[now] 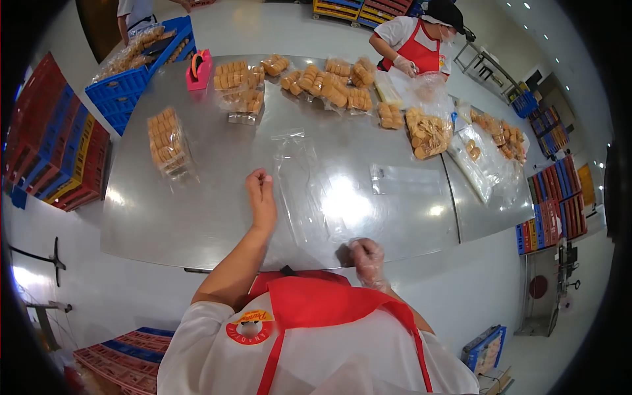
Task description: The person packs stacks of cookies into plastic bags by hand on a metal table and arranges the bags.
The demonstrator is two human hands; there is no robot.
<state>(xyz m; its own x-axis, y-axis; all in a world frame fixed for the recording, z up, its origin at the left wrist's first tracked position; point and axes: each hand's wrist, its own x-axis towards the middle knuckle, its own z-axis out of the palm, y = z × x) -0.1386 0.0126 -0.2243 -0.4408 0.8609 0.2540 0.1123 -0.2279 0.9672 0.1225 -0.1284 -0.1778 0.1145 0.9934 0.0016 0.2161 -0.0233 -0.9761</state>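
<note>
Both the left hand (262, 201) and right hand (368, 260) curl partly closed near clear bags (297, 181) (whether gripping, I can't tell).

Wears wht short-slv shirt (349, 355), red apron (329, 303) w/ straps (271, 365), rnd red/wht/yel chest logo (250, 328), clear glove (373, 274) on R hand (367, 255).

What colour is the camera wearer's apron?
The apron is red, best seen in the head view.
</note>
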